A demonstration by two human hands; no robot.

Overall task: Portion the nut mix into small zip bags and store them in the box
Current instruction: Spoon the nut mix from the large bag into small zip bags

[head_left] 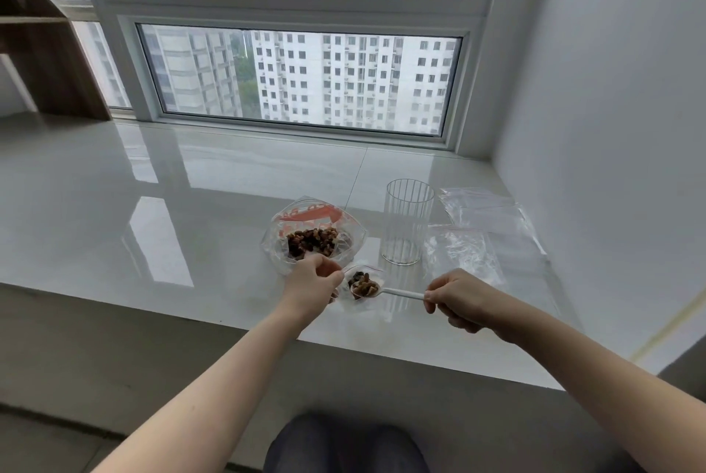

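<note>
A large clear bag (345, 222) with red print lies open on the white sill and holds the dark nut mix (312, 241). Just in front of it, my left hand (311, 287) pinches the rim of a small zip bag (365, 274) with some mix inside. My right hand (464, 300) grips the handle of a white plastic spoon (401, 294). Its bowl is loaded with mix and sits at the mouth of the small bag. A tall ribbed clear container (407, 222) stands upright to the right of the large bag.
Several empty clear zip bags (481, 220) lie flat to the right of the container, near the white wall. The glossy sill (172, 212) runs far to the left. Its front edge drops off just below my hands. A window closes off the back.
</note>
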